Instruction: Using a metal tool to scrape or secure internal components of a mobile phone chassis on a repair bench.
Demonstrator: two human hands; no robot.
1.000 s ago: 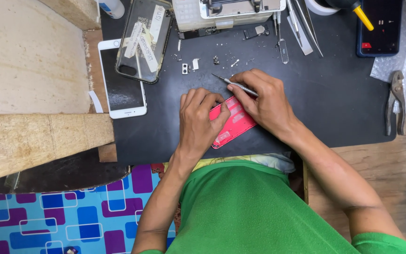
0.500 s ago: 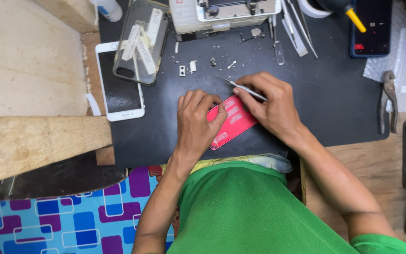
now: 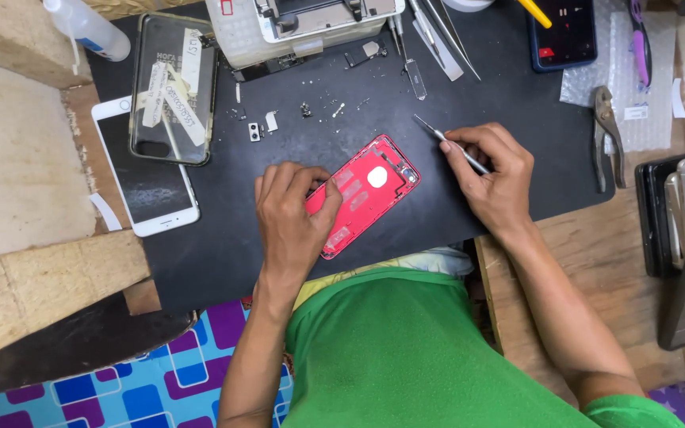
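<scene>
The right hand (image 3: 495, 176) is pinched shut around a pair of slim metal tweezers (image 3: 447, 142), thumb and fingers closed on the shaft, the pointed tip angled up and to the left, clear of the red phone housing (image 3: 365, 192) and just beside its upper right corner. The left hand (image 3: 291, 215) lies flat with its fingers together, pressing down on the housing's left edge rather than wrapping round it. The housing lies open side up and tilted on the black work mat (image 3: 406, 230), between the two hands, near the mat's front edge. Further up the mat there are small loose screws and brackets (image 3: 263, 127). A white phone (image 3: 146, 190) lies face up off to the left, partly under a clear phone case (image 3: 173, 89). A pair of pliers (image 3: 606, 131) rests at the mat's right edge, well apart from the hands.
</scene>
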